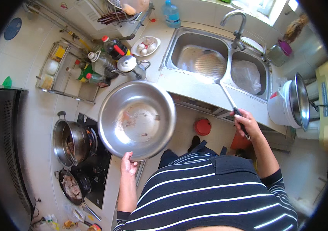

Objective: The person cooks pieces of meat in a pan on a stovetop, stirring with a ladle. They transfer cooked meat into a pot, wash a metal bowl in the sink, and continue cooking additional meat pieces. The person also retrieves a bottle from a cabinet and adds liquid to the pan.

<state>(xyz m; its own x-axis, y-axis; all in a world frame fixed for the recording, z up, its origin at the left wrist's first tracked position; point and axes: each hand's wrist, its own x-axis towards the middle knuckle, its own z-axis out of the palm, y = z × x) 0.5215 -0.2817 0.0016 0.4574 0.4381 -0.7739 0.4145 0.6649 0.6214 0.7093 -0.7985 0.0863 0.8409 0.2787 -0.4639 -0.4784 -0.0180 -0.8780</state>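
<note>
My left hand grips the near rim of a wide stainless steel basin, tilted so that its inside faces me. Brownish residue and small scraps cling to the basin's bottom. In my right hand is the black handle of a skimmer strainer. Its round perforated head is over the larger bowl of a double stainless steel sink, blurred at the edges. A clear plastic bag lies in the smaller sink bowl, and a curved faucet rises behind.
On the left, a pot stands on a burner with a visible flame; a frying pan holds pieces of meat. Bottles, a lidded metal pitcher and a plate of garlic bulbs crowd the corner. A white bucket stands right; a red container is on the floor.
</note>
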